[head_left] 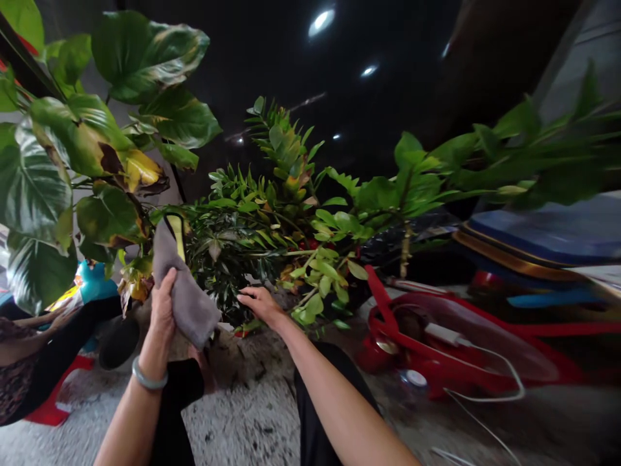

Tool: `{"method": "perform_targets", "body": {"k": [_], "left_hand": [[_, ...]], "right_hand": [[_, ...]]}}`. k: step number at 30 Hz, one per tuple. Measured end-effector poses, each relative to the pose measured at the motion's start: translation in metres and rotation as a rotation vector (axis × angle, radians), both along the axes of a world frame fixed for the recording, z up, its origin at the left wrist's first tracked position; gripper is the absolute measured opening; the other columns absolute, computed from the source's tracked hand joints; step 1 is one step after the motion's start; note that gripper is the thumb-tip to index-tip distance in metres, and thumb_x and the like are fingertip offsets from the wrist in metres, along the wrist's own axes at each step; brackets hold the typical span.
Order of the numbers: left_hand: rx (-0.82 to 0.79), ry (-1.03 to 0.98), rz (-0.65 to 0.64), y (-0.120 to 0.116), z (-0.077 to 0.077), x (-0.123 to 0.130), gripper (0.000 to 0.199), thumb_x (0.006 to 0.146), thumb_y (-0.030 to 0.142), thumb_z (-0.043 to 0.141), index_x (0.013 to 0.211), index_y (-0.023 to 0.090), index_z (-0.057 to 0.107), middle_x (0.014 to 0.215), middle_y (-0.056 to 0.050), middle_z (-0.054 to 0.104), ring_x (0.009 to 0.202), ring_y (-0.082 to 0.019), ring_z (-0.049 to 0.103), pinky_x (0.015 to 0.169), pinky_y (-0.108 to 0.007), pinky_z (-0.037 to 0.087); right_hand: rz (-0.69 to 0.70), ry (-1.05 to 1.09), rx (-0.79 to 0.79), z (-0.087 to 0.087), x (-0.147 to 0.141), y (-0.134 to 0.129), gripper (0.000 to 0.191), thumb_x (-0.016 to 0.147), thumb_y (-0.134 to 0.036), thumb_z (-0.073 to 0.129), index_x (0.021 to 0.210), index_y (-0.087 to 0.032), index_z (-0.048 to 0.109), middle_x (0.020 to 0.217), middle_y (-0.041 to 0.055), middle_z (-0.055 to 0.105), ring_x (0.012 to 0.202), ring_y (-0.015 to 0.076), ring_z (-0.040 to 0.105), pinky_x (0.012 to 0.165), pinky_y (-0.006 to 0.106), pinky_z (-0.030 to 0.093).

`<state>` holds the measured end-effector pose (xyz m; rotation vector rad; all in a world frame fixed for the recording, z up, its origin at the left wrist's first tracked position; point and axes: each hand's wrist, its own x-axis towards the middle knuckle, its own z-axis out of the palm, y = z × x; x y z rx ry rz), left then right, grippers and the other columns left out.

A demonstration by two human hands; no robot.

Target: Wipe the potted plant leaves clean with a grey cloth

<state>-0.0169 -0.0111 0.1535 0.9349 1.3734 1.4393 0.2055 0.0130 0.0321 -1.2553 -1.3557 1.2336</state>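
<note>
While the person's left hand [163, 304] grips a gray cloth [189, 291] around its middle, the right hand [262, 305] is to the right of the cloth, its fingers loosely extended beside the dark foliage [226, 259] and holding nothing visible; whether the fingertips touch a leaf cannot be told. The cloth is tilted, its upper end leaning left, where a yellow-green patch with a black edge [177, 234] shows. A pale bracelet [149, 375] circles the wrist below the cloth.

Left of and above the cloth spreads a broad-leaved plant [109, 129], one leaf [140, 169] partly yellow and brown. Farther left of the cloth, another person [29, 369] is beside a red stool [53, 401]. Well to the right of the cloth lies a red bag [485, 336], blurred, with a white block [442, 334] and a cable [514, 375]. Below the cloth, dark bits dot the gray ground [242, 414].
</note>
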Motion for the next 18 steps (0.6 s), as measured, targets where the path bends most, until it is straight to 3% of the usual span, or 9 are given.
{"method": "perform_targets", "body": {"k": [2, 5, 7, 10, 14, 16, 18], "left_hand": [[-0.112, -0.020, 0.026, -0.009, -0.021, 0.010, 0.051, 0.067, 0.050, 0.082, 0.100, 0.012, 0.071, 0.086, -0.010, 0.076, 0.077, -0.027, 0.072, 0.066, -0.033, 0.058], [-0.246, 0.002, -0.081, -0.048, -0.059, 0.021, 0.048, 0.056, 0.050, 0.087, 0.082, 0.013, 0.073, 0.068, -0.007, 0.072, 0.059, -0.022, 0.065, 0.055, -0.031, 0.054], [-0.271, -0.022, -0.085, -0.071, -0.068, 0.021, 0.047, 0.050, 0.053, 0.088, 0.073, 0.015, 0.072, 0.061, -0.005, 0.068, 0.052, -0.020, 0.061, 0.049, -0.030, 0.050], [-0.134, -0.027, 0.037, -0.077, -0.044, 0.015, 0.048, 0.048, 0.053, 0.088, 0.073, 0.016, 0.070, 0.058, -0.002, 0.066, 0.049, -0.018, 0.059, 0.047, -0.029, 0.049], [0.157, -0.050, 0.229, -0.041, 0.003, 0.013, 0.049, 0.055, 0.049, 0.086, 0.088, 0.015, 0.071, 0.071, -0.001, 0.070, 0.060, -0.016, 0.064, 0.057, -0.025, 0.053], [0.129, -0.076, 0.229, -0.027, 0.004, 0.021, 0.048, 0.058, 0.048, 0.085, 0.091, 0.014, 0.071, 0.076, -0.003, 0.072, 0.063, -0.017, 0.066, 0.060, -0.025, 0.054], [-0.024, -0.042, 0.135, -0.028, -0.015, 0.031, 0.047, 0.060, 0.048, 0.084, 0.089, 0.012, 0.072, 0.074, -0.005, 0.072, 0.062, -0.018, 0.065, 0.058, -0.027, 0.053]], "right_hand": [[-0.008, -0.002, -0.003, 0.000, 0.001, 0.001, 0.035, 0.075, -0.044, 0.066, 0.093, -0.016, 0.078, 0.048, -0.0052, 0.054, 0.048, 0.0141, 0.050, 0.051, 0.025, 0.039], [-0.006, -0.010, -0.007, -0.002, 0.004, 0.002, 0.034, 0.075, -0.042, 0.066, 0.093, -0.017, 0.078, 0.048, -0.0048, 0.054, 0.047, 0.0139, 0.048, 0.049, 0.025, 0.037], [0.005, -0.014, -0.011, -0.003, 0.006, 0.001, 0.033, 0.075, -0.042, 0.066, 0.092, -0.017, 0.079, 0.048, -0.0043, 0.054, 0.046, 0.0135, 0.047, 0.048, 0.025, 0.036], [0.018, -0.004, -0.004, -0.005, 0.009, 0.000, 0.032, 0.076, -0.042, 0.065, 0.090, -0.016, 0.079, 0.050, -0.0037, 0.056, 0.047, 0.0129, 0.048, 0.048, 0.024, 0.036], [0.007, 0.042, -0.034, -0.005, 0.007, -0.001, 0.032, 0.075, -0.042, 0.067, 0.090, -0.015, 0.078, 0.051, -0.0047, 0.054, 0.049, 0.0122, 0.048, 0.048, 0.023, 0.037], [-0.024, 0.068, -0.078, -0.005, 0.005, 0.000, 0.034, 0.076, -0.041, 0.066, 0.095, -0.015, 0.078, 0.050, -0.0057, 0.052, 0.048, 0.0116, 0.047, 0.047, 0.022, 0.038], [-0.053, 0.076, -0.106, -0.006, 0.004, 0.001, 0.035, 0.076, -0.040, 0.066, 0.100, -0.016, 0.077, 0.051, -0.0059, 0.053, 0.046, 0.0112, 0.046, 0.046, 0.022, 0.039]]}}
